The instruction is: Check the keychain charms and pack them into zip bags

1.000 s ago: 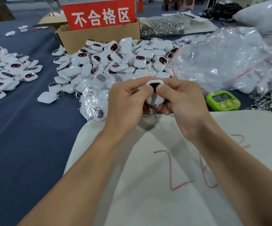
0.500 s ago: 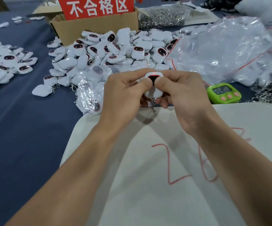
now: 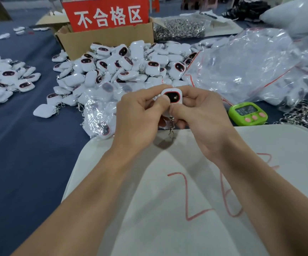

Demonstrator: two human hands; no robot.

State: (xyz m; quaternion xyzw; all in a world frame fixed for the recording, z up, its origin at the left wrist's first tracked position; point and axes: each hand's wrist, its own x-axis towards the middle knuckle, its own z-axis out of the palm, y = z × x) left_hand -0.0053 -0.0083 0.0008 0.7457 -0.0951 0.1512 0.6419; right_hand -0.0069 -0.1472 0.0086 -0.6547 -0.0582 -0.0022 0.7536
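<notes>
I hold one white keychain charm (image 3: 173,96) with a dark, red-rimmed face between both hands, above the far edge of a white board (image 3: 168,200). My left hand (image 3: 138,115) pinches its left side, thumb on the face. My right hand (image 3: 201,115) grips its right and lower side. Its metal clasp (image 3: 171,126) dangles below. A big heap of the same charms (image 3: 131,65) lies behind my hands. Clear zip bags (image 3: 251,67) with red seal lines are piled at the right, and more bags holding charms (image 3: 99,111) lie just left of my hands.
A cardboard box (image 3: 105,39) with a red sign stands behind the heap. A second charm pile (image 3: 3,78) lies far left on the blue cloth. A green timer (image 3: 247,113) sits right of my hands, loose metal clasps (image 3: 300,115) beyond it, more clasps (image 3: 179,30) at the back.
My thumbs have slid apart, so the charm's dark face now shows fully. Both hands stay in the same place above the board's edge.
</notes>
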